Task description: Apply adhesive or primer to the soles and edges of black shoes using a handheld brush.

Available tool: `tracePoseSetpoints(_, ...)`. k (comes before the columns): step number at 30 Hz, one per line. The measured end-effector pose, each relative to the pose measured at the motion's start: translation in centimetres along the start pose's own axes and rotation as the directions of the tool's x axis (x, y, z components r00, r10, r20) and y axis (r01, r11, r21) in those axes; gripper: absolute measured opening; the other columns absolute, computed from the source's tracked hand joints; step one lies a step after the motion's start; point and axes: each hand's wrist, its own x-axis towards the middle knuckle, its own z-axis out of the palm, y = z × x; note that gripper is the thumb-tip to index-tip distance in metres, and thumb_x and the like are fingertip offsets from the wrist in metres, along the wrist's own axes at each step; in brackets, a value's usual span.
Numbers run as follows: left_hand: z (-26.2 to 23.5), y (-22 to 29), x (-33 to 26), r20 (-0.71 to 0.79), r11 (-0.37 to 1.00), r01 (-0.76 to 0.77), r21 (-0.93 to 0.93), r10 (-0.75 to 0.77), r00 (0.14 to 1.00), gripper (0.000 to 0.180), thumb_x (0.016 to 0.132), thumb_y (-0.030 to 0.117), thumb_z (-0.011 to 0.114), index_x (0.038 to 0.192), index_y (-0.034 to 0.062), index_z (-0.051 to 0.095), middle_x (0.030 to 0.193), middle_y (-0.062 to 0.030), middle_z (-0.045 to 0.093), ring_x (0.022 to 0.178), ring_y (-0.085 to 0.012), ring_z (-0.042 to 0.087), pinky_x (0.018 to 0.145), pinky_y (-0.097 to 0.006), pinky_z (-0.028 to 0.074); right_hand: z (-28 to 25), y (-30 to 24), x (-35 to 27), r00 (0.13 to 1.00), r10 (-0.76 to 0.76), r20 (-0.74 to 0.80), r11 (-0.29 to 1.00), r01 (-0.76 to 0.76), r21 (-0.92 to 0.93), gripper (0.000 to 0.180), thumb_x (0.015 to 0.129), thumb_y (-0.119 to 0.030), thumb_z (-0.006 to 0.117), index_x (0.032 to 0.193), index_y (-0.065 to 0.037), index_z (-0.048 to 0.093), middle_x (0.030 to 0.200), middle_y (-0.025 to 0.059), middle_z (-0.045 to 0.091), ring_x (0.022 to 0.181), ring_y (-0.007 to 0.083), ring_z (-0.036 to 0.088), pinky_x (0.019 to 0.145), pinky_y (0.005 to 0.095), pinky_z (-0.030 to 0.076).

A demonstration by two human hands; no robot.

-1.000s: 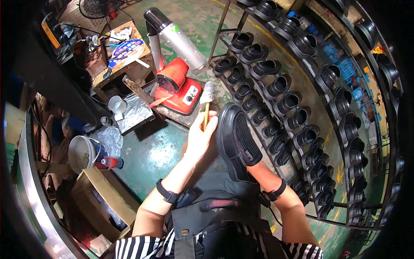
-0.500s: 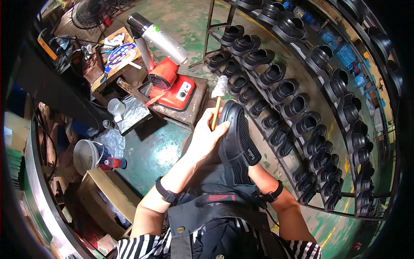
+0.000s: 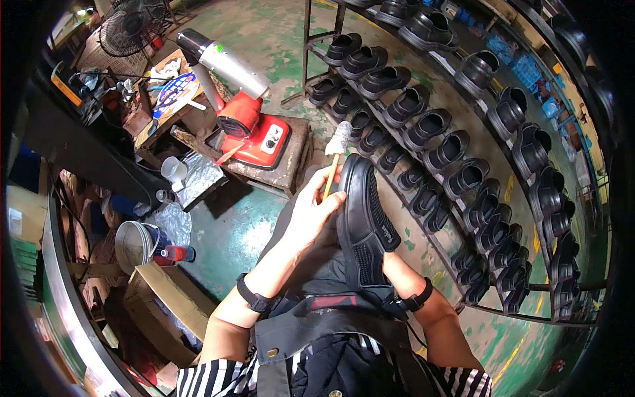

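My left hand point(image 3: 316, 206) is closed round a thin wooden stick point(image 3: 331, 177) whose upper end is wrapped in a white cloth-like wad point(image 3: 339, 140). Beside it, with its toe pointing up, is a black slip-on shoe point(image 3: 360, 225); its side and part of the textured sole face me. The left thumb lies close to the shoe's edge. My right hand is behind or inside the shoe and holds it up; only the wrist point(image 3: 399, 270) shows below the heel, the fingers being hidden.
On the right, a metal rack point(image 3: 456, 264) carries rows of black shoes. Ahead to the left, a red machine with a silver tube point(image 3: 254, 145) sits on a small stand. A white bucket point(image 3: 134, 243), a red-and-blue bottle point(image 3: 178, 254) and an open cardboard box point(image 3: 175, 294) are at the left.
The shoe has turned slightly, so more of its side and less of its sole shows. Both hands keep their holds. The surroundings have shifted a little in the view.
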Motion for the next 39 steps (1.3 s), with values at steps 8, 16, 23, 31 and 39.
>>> tracePoseSetpoints(8,-0.9,-4.5,0.2,0.009,0.983,0.172,0.058,-0.172,0.985,0.019,0.097,0.026,0.058,0.098,0.0079,0.064,0.077,0.0031,0.058,0.052,-0.0011,0.039,0.047,-0.018,0.026,-2.2,0.4,-1.5,0.933,0.317,0.172,0.873,-0.358,0.33,0.045,0.101,-0.033,0.041,0.134,-0.003,0.049,0.121,0.0161,0.058,0.108,0.028,0.06,0.093,0.0379,0.051)
tracePoseSetpoints(16,0.1,-6.7,-1.7,0.223,0.86,0.479,-0.174,-0.439,0.87,0.053,0.1,0.04,0.053,0.144,0.0122,0.044,0.125,-0.0021,0.059,0.083,-0.0004,0.059,0.049,-0.014,0.034,-2.1,2.3,1.7,0.654,0.72,0.23,0.041,-0.371,0.928,0.047,0.101,-0.037,0.04,0.134,-0.004,0.05,0.12,0.0164,0.059,0.107,0.0287,0.061,0.091,0.0389,0.053)
tracePoseSetpoints(23,0.3,-8.1,-1.7,0.252,0.852,0.399,-0.338,-0.326,0.911,0.05,0.098,0.023,0.057,0.143,0.0046,0.043,0.129,-0.0094,0.059,0.115,-0.0177,0.059,0.095,-0.033,0.05,0.1,4.0,4.2,0.709,0.699,0.093,-0.104,-0.029,0.994,0.058,0.1,-0.048,0.033,0.128,-0.003,0.055,0.117,0.0166,0.063,0.1,0.032,0.064,0.089,0.0445,0.055)
tracePoseSetpoints(31,-4.1,-8.6,-0.7,0.197,0.868,0.334,-0.368,-0.278,0.94,0.042,0.097,0.015,0.057,0.135,0.0007,0.05,0.121,-0.01,0.063,0.107,-0.0183,0.063,0.093,-0.033,0.051,0.2,-3.0,1.3,0.929,0.18,-0.323,0.981,-0.195,-0.014,0.036,0.092,-0.006,0.043,0.125,0.005,0.051,0.127,0.0279,0.052,0.12,0.0388,0.052,0.101,0.0406,0.044)
tracePoseSetpoints(39,-11.9,-9.7,-2.3,0.28,0.919,0.288,-0.268,-0.211,0.936,0.051,0.088,0.011,0.063,0.136,-0.0015,0.05,0.125,-0.0074,0.062,0.11,-0.0177,0.06,0.096,-0.032,0.047,-10.8,-5.5,-0.1,0.88,0.326,-0.344,0.813,-0.076,0.577,0.031,0.096,-0.011,0.057,0.126,-0.003,0.059,0.119,0.0097,0.065,0.117,0.0205,0.058,0.101,0.0328,0.044)
